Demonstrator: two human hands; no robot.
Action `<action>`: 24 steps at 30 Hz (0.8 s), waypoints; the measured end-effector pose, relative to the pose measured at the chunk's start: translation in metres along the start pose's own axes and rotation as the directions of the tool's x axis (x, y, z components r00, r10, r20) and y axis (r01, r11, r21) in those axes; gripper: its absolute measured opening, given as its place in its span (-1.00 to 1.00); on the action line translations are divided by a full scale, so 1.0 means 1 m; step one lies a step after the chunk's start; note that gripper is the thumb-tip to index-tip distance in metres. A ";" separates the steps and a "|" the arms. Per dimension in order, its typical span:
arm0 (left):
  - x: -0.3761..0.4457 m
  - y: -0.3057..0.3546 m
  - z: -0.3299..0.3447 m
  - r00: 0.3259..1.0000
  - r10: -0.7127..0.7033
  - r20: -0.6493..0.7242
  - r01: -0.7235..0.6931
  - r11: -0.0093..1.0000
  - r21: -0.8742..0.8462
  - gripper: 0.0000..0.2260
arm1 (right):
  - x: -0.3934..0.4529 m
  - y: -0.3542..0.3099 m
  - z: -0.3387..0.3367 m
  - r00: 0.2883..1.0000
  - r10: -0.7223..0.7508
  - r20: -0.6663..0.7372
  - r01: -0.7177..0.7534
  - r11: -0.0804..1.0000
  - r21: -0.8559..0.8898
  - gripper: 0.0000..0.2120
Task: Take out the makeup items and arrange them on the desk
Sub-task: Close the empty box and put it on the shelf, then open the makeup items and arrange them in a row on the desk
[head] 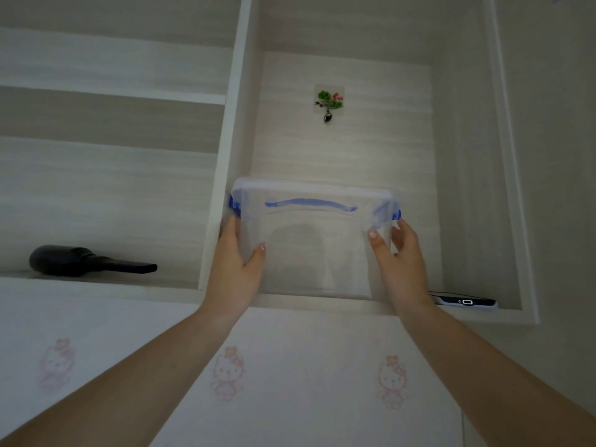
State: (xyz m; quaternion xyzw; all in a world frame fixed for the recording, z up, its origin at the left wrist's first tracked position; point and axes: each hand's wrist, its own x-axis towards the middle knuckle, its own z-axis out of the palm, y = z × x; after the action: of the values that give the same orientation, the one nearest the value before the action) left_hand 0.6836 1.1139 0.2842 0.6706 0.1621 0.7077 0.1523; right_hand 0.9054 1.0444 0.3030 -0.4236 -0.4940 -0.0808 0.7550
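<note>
Left hand (237, 259): clasps the left side of a translucent storage box (314, 243), thumb on its front wall, fingers round the end. Right hand (398, 253): clasps the box's right side likewise, thumb on the front. Box: lidded, blue handle on top, blue latches at both ends; sits in a shelf niche; contents not discernible. Black hair dryer (87, 260): left of box, on the neighbouring shelf. Phone (464, 301): right of box, lying flat. Plant sticker (329, 103): above box, on the niche's back wall. Surface (306, 382): below box, cartoon-cat cover.
</note>
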 end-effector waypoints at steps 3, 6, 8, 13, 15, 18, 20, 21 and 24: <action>-0.023 0.001 -0.003 0.999 0.040 0.020 -0.040 0.999 0.026 -0.43 | -0.018 0.000 -0.001 0.990 -0.121 -0.074 0.124 0.992 0.029 -0.44; -0.052 0.001 -0.013 0.998 0.069 0.013 -0.070 0.997 0.032 -0.48 | -0.050 0.000 -0.003 0.966 -0.247 -0.081 0.249 0.968 0.021 -0.53; -0.072 0.003 -0.027 0.998 0.064 0.023 -0.064 0.998 0.001 -0.56 | -0.078 0.000 -0.002 0.949 -0.314 -0.032 0.315 0.949 0.030 -0.56; -0.127 -0.001 -0.064 0.957 -0.206 0.203 0.229 0.968 -0.100 -0.75 | -0.152 0.009 0.010 0.949 -0.286 0.132 0.280 0.958 0.062 -0.61; -0.146 -0.010 -0.077 0.928 -0.279 0.248 0.306 0.949 -0.077 -0.76 | -0.175 0.013 0.017 0.951 -0.233 0.201 0.228 0.972 0.048 -0.63; -0.182 -0.027 -0.108 0.873 -0.398 0.280 0.421 0.907 -0.023 -0.76 | -0.221 0.028 0.030 0.946 -0.123 0.301 0.121 0.992 0.026 -0.65; -0.204 -0.037 -0.132 0.839 -0.466 0.281 0.484 0.875 0.006 -0.74 | -0.253 0.036 0.039 0.927 -0.061 0.370 0.066 0.998 0.000 -0.65; -0.215 -0.042 -0.147 0.821 -0.499 0.278 0.511 0.859 0.032 -0.73 | -0.271 0.039 0.045 0.908 -0.029 0.418 0.037 0.999 -0.011 -0.64; -0.242 -0.055 -0.193 0.775 -0.581 0.249 0.579 0.810 0.088 -0.77 | -0.321 0.044 0.066 0.849 0.060 0.525 -0.045 0.998 -0.042 -0.62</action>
State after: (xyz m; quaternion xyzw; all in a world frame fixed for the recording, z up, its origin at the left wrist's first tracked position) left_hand 0.5043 1.0541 0.0333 0.6766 0.3412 0.5298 0.3809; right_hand 0.7237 1.0242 0.0271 -0.4535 -0.6688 0.0519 0.5868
